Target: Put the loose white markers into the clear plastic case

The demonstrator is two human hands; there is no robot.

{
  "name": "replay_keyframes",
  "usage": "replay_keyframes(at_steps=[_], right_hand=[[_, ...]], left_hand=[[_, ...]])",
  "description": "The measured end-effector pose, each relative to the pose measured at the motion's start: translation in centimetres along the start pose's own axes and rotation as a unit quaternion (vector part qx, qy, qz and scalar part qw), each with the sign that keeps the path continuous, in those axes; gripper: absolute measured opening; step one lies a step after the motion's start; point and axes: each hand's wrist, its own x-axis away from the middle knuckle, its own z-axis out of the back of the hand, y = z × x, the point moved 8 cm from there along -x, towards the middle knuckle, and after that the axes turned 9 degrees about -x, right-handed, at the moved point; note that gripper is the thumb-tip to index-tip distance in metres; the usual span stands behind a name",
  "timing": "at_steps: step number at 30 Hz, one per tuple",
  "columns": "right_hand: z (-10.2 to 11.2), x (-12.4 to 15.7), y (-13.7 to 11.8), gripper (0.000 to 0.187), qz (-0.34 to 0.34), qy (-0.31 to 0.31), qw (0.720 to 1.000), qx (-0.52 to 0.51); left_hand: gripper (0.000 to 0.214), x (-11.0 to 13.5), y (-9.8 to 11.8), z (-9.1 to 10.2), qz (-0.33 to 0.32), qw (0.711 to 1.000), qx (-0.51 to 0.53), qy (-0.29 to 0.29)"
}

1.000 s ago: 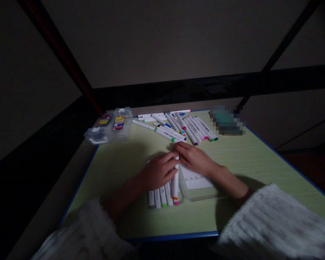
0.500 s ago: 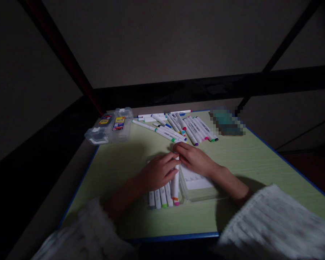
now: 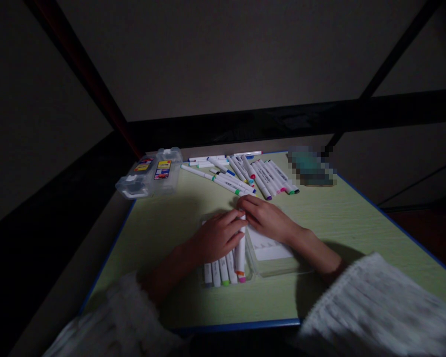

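Note:
In front of me lies an opened clear plastic case (image 3: 255, 270), with a row of white markers (image 3: 216, 273) in its left half. My left hand (image 3: 219, 239) reaches over that row, its fingers closed on a white marker with an orange end (image 3: 240, 254). This marker lies on top, at the row's right side, above a pink-ended one. My right hand (image 3: 269, 218) is curled at the far end of the same marker, its fingertips partly hidden. Beneath the right wrist, a white ridged insert (image 3: 273, 252) shows in the case's right half.
Loose white markers (image 3: 230, 181) with coloured ends are scattered beyond my hands, several side by side at right. A clear case with a yellow label (image 3: 167, 184) stands at the table's far left. A blurred flat object (image 3: 312, 168) lies far right. Blue edging (image 3: 241, 325) borders the table.

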Motion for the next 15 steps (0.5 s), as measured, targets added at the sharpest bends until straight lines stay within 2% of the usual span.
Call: replay_keyframes(at_steps=[15], right_hand=[[0.06,0.05,-0.02,0.012,-0.003,-0.001,1.0,-0.004]], left_hand=[[0.023,-0.07,0.16,-0.38,0.003,1.0,-0.026,-0.015]])
